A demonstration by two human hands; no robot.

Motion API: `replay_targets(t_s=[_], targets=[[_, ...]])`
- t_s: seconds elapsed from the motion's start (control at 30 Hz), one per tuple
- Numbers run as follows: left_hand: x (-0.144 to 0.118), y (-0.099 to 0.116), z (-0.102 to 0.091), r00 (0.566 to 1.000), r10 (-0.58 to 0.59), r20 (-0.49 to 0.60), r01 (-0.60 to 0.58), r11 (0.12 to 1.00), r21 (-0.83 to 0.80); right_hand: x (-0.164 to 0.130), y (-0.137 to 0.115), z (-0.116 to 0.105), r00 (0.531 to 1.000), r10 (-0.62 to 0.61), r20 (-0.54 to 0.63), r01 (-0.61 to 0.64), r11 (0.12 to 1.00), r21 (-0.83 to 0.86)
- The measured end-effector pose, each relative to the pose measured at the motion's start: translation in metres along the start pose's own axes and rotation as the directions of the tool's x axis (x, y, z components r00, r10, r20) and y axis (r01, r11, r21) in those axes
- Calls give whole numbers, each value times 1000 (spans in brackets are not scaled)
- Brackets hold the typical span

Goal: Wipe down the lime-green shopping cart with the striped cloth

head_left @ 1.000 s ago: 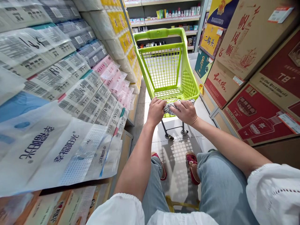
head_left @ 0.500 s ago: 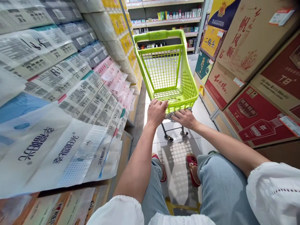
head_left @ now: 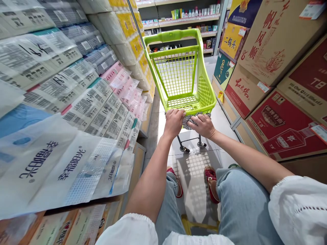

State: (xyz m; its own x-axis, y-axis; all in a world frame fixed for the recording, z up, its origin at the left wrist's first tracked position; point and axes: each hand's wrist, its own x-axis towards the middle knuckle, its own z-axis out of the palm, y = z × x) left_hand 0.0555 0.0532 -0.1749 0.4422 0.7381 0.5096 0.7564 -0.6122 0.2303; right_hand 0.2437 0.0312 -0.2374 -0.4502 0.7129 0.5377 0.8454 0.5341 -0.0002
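Nearest are the person's white sleeves (head_left: 298, 211) and light blue jeans (head_left: 242, 207), and below them two red shoes (head_left: 211, 182) stand on the shiny tile floor (head_left: 194, 200). Both bare arms reach forward. The left hand (head_left: 174, 123) has its grip curled over the near rim of a small bright green shopping cart (head_left: 187, 80). The right hand (head_left: 203, 125) sits just beside it, and its grip is closed on a gray patterned cloth (head_left: 188, 119) that is bunched up against the same rim, between the two hands. The cart stands on little black wheels (head_left: 184, 149) in the middle of a narrow aisle, and its green handle is on the far side. On the left, packs in clear plastic (head_left: 76, 102) are stacked high. On the right, big brown and red cardboard boxes (head_left: 278, 68) are piled up. Far behind the cart, shelves (head_left: 184, 20) hold small bottles.
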Motion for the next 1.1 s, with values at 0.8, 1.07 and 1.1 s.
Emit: replay_targets(t_s=[0.8,1.07,1.1], targets=[[2,-30,-7,994,-60,-89,52,994,-91,14,-11,12,941,-274,-198,212,934,-286],[3,-31,-8,994,-56,-92,44,991,-124,-7,-10,33,916,-399,-29,381,892,-243],[3,-31,-9,994,-55,-91,44,991,-123,-3,-11,29,923,-382,-37,364,901,-236]])
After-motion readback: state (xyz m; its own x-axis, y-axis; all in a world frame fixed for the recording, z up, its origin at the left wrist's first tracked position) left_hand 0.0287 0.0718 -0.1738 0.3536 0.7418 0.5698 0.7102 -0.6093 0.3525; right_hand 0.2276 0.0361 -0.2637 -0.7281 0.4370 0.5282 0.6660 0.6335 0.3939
